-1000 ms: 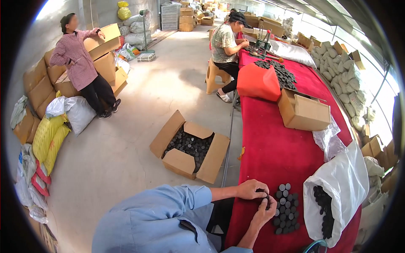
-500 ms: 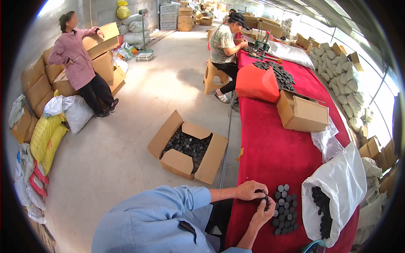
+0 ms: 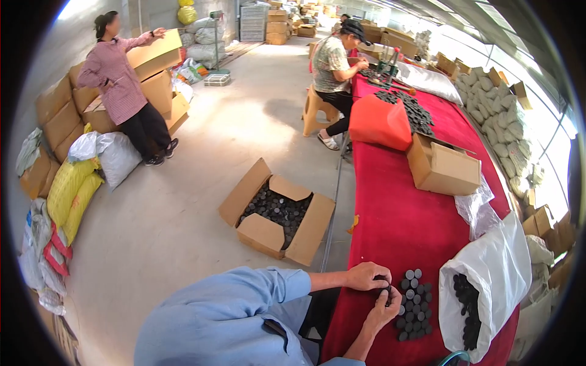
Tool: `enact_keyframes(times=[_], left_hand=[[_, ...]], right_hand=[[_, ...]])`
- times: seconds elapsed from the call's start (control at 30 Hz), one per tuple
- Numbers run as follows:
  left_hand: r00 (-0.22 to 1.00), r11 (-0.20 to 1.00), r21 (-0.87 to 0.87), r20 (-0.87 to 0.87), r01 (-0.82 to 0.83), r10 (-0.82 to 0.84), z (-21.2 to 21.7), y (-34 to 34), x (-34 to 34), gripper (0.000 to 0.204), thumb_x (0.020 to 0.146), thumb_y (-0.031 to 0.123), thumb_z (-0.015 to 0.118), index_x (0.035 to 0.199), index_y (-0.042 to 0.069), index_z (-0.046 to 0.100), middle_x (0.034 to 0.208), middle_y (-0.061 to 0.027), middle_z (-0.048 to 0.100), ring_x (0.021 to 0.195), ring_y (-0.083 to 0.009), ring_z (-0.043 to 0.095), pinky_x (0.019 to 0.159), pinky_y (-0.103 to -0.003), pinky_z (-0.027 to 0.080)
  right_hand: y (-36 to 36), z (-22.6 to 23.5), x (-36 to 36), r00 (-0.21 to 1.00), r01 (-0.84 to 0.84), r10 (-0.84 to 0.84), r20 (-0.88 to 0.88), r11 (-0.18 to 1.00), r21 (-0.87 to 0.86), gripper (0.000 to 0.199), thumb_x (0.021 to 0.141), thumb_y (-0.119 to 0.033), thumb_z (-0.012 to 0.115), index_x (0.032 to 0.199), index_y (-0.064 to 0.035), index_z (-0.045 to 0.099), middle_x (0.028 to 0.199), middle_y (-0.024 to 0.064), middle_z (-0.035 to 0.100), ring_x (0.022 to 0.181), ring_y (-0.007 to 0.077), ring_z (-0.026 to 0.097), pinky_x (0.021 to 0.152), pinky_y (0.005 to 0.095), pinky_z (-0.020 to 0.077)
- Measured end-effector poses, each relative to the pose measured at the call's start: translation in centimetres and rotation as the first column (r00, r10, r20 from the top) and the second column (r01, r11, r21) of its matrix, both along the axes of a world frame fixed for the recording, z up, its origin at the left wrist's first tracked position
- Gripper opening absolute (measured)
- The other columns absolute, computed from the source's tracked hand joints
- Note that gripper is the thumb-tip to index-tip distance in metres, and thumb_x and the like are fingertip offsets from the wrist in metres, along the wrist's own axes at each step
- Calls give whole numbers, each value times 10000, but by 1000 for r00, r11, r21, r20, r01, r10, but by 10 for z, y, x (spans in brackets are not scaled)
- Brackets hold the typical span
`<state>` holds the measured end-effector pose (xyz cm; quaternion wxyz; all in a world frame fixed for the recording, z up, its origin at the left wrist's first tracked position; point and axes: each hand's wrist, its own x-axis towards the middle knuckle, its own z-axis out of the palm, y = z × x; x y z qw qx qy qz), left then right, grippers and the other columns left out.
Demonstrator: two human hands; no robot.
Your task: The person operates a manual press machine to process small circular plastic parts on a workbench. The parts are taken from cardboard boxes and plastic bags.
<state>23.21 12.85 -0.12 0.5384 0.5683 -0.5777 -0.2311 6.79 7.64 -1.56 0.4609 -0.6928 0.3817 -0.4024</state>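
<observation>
Hands meet at near edge of red tabletop (image 3: 397,219). Left hand (image 3: 365,276) and right hand (image 3: 386,308) both pinch short stack of dark discs (image 3: 389,293) between them, stack axis roughly along hand-to-hand line. Loose disc cluster (image 3: 415,305) lies just right of both grips, right hand nearer. White bag (image 3: 488,274) of discs further right.

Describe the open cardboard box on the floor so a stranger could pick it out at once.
Start at the long red table running down the right side. On the concrete floor just left of its near half sits an open cardboard box with all flaps spread. Unlike the cardboard box on the table and the cartons stacked by the left wall, its inside shows, filled with small dark round discs.
</observation>
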Motion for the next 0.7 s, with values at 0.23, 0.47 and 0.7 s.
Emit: enact_keyframes(times=[0.23,0.47,0.7], left_hand=[[1000,1000,-16,2,-7,7,-1,0,-2,199,918,211,671,1022,41,676,938,-121,726,904,-312,702,800,-419,527],[999,999,-32,25,-26,27,-2,-2,1,201,910,216,680,1018,47,681,929,-124,727,891,-322,701,784,-423,528],[1000,999,-45,-4,-28,28,-4,1,-4,189,909,225,678,997,57,687,917,-117,732,878,-311,708,762,-424,525]], right_hand=[[2,3,2,1000,3,-3,-6,1000,-14,186,967,-69,594,1104,54,625,974,87,636,864,179,583,777,314,488],[-2,-1,3,1000,-13,13,-4,999,-37,187,983,-73,587,1134,32,624,977,23,615,760,86,505,610,229,392],[6,4,2,1000,2,-2,-10,1000,-13,229,980,-89,580,1164,43,616,989,42,625,761,97,508,611,242,386]])
